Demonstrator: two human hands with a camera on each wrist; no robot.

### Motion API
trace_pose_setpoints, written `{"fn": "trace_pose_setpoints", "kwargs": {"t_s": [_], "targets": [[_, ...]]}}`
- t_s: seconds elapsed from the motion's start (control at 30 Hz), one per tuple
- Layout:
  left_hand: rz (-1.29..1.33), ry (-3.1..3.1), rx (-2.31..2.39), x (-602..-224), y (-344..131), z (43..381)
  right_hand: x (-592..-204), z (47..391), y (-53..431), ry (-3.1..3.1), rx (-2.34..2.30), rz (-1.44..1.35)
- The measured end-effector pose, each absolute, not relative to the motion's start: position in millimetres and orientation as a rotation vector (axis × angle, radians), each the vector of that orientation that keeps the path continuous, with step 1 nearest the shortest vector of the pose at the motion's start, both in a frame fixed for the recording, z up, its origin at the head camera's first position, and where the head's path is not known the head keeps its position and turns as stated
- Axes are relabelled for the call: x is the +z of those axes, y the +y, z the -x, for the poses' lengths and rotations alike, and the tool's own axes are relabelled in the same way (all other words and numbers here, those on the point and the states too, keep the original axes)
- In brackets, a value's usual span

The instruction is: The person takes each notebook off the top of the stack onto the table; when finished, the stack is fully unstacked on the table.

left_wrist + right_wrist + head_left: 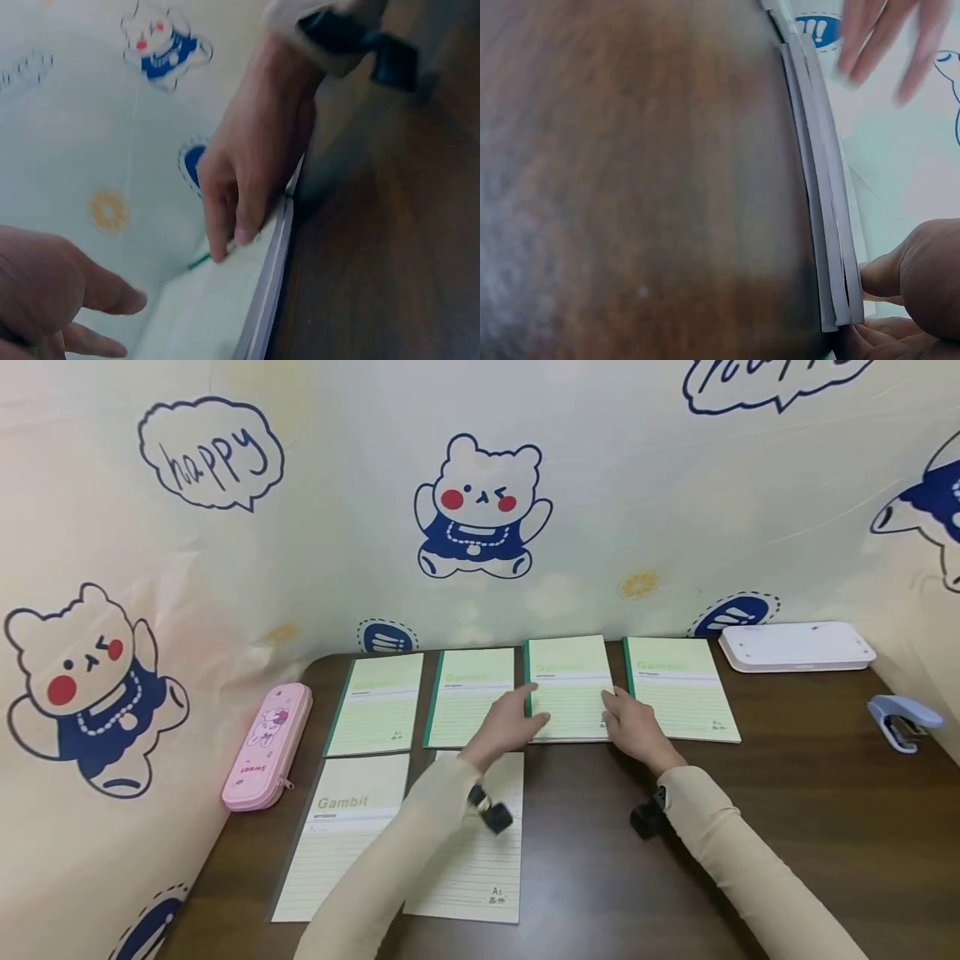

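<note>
Green-spined Gambit notebooks lie in a row at the back of the table. Around the third notebook [570,697] are both hands. My left hand [508,725] is at its spine side, thumb and fingers spread apart; the left wrist view shows this hand [45,289] with extended fingers. My right hand [636,727] pinches the notebook's lower right corner. In the right wrist view, the right thumb lies over the layered page edges [829,187] and fingers are underneath. To the right is the fourth notebook [686,685], to the left the second notebook [472,689].
The first green notebook [378,702] lies at the row's left end. Nearer are a larger grey-spined notebook [341,852] and another notebook [472,877] under the left forearm. A pink pencil case [268,747] lies left; a white case [797,646] and blue stapler [903,720] lie right.
</note>
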State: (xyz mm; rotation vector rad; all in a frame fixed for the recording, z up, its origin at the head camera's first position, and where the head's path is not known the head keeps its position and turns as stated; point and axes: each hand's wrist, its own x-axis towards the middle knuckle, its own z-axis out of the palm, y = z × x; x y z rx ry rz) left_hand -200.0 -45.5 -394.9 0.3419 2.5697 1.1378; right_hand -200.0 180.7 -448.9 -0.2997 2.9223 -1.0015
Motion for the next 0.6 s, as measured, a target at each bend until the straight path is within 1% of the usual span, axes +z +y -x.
{"fn": "trace_pose_setpoints", "kwargs": {"t_s": [0.1, 0.2, 0.4, 0.6], "targets": [[-0.266, 2.568, 1.128, -407, -33, 225, -448, 202, 182, 2.887, -1.047, 0.248], [-0.262, 2.602, 1.106, -420, -33, 237, -448, 203, 178, 2.867, -1.083, 0.227], [-0.291, 2.644, 1.084, -428, -32, 241, -446, 209, 177, 2.916, -1.114, 0.209], [-0.266, 2.630, 1.117, -430, -29, 240, -447, 217, 177, 2.885, -1.156, 0.064]]}}
